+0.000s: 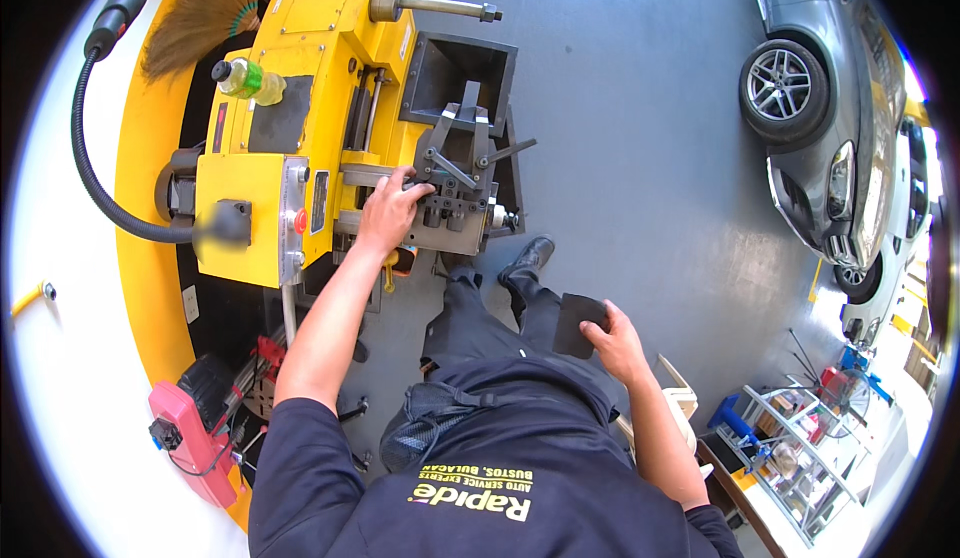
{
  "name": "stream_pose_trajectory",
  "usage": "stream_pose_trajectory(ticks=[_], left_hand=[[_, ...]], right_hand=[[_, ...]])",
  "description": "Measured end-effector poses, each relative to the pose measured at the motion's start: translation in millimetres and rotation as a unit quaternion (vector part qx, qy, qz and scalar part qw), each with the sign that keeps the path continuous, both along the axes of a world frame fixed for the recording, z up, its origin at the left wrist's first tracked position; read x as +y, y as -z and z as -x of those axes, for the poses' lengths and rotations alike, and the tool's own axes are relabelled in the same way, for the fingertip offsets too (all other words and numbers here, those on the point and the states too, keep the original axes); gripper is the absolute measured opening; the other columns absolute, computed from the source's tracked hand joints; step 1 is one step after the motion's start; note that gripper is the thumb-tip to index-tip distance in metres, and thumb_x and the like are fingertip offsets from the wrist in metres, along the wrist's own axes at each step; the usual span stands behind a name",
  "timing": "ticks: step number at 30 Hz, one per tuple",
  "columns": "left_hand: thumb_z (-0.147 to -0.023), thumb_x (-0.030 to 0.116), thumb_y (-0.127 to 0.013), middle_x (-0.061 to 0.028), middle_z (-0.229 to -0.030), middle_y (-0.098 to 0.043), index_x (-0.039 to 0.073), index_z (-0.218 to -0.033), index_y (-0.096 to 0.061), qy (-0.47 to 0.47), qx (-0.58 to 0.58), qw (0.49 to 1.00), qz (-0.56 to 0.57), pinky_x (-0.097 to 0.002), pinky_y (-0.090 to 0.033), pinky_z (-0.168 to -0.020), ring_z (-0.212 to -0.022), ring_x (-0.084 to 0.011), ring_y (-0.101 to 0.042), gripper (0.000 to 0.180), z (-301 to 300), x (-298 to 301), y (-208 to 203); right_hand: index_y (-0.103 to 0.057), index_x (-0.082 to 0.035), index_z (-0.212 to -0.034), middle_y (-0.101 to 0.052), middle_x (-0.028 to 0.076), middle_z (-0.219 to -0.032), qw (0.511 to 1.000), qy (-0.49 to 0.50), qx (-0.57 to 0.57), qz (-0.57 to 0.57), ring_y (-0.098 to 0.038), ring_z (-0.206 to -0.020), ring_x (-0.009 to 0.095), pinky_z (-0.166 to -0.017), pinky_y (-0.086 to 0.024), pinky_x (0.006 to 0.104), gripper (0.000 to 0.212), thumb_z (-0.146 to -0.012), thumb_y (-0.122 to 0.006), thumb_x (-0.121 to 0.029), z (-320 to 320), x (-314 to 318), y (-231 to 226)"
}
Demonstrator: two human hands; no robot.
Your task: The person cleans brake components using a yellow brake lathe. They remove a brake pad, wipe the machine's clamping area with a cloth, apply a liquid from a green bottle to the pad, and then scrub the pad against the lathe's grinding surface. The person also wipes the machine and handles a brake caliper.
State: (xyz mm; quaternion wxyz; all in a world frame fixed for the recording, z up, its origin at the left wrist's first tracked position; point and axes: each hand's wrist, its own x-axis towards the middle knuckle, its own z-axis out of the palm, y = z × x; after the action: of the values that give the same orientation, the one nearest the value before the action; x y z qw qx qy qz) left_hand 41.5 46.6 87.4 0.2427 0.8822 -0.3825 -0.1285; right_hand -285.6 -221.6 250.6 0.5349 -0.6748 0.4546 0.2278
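My left hand [388, 214] rests on the metal slide beside the black tool holder [455, 193] of a yellow lathe-like machine [300, 33]. Its fingers are stretched and slightly apart, touching the holder's near-left edge without wrapping round it. Two dark pointed arms and a pair of levers rise from the holder. In front of my right thigh, my right hand [620, 346] is closed on a dark sheet of sandpaper [577, 325], pinched between thumb and fingers at its right edge. Behind the tool holder, a steel spindle [440, 5] juts to the right.
A square black chute [462, 73] sits beside the machine. On top stands a bottle [250, 82] with green liquid; a red button [300, 221] marks the control box. A flexible lamp [85, 158] arches at left. A grey car [815, 108] is parked right, a metal rack [790, 448] lower right.
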Motion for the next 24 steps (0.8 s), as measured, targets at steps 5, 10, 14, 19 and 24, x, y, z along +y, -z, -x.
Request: stream_pose_trajectory(ticks=[5, 10, 14, 19, 24], left_hand=[[-0.089, 0.003, -0.066, -0.0111, -0.141, -0.056, 0.025, -0.123, -0.077, 0.057, 0.031, 0.996, -0.069, -0.0464, -0.051, -0.107, -0.124, -0.0363, -0.06, 0.042, -20, 1, -2], [-0.089, 0.002, -0.065, -0.0113, -0.141, -0.056, 0.024, -0.12, -0.078, 0.096, 0.016, 0.99, -0.103, -0.0462, -0.051, -0.107, -0.12, -0.0369, -0.06, 0.04, -29, -3, 1], [-0.091, 0.003, -0.062, -0.0129, -0.136, -0.059, 0.02, -0.113, -0.079, 0.082, -0.063, 0.985, -0.136, -0.047, -0.054, -0.1, -0.113, -0.0342, -0.063, 0.033, -23, -8, 3], [-0.089, 0.004, -0.066, -0.0153, -0.132, -0.061, 0.013, -0.115, -0.073, -0.082, 0.005, 0.993, -0.086, -0.049, -0.055, -0.098, -0.114, -0.0367, -0.064, 0.029, -23, -3, -22], [-0.086, 0.001, -0.068, -0.0165, -0.133, -0.06, 0.012, -0.121, -0.065, -0.079, 0.039, 0.996, 0.007, -0.0487, -0.051, -0.105, -0.123, -0.0405, -0.061, 0.036, -13, -10, -22]], right_hand=[[-0.058, 0.008, -0.125, -0.073, 0.013, -0.107, 1.0, -0.004, -0.024, 0.001, -0.067, -0.096, 0.016, -0.089, -0.054, 0.0338, 0.041, -0.097, -0.071, -0.018, 2, 6, 8], [-0.059, 0.006, -0.122, -0.072, 0.01, -0.104, 1.0, -0.006, -0.022, 0.019, -0.066, -0.095, 0.015, -0.088, -0.053, 0.0327, 0.033, -0.097, -0.069, -0.014, 7, 8, 11], [-0.06, 0.004, -0.118, -0.071, 0.008, -0.101, 1.0, -0.019, 0.003, 0.019, -0.064, -0.094, 0.013, -0.087, -0.052, 0.0315, 0.028, -0.097, -0.068, -0.013, 0, 6, -4], [-0.061, 0.004, -0.117, -0.071, 0.007, -0.099, 0.999, 0.008, 0.012, 0.04, -0.064, -0.091, 0.013, -0.086, -0.052, 0.0312, 0.027, -0.097, -0.068, -0.013, 9, -1, -8], [-0.059, 0.005, -0.12, -0.072, 0.009, -0.103, 0.999, 0.01, 0.0, 0.031, -0.065, -0.093, 0.013, -0.087, -0.052, 0.0312, 0.03, -0.097, -0.068, -0.012, 23, 2, 13]])
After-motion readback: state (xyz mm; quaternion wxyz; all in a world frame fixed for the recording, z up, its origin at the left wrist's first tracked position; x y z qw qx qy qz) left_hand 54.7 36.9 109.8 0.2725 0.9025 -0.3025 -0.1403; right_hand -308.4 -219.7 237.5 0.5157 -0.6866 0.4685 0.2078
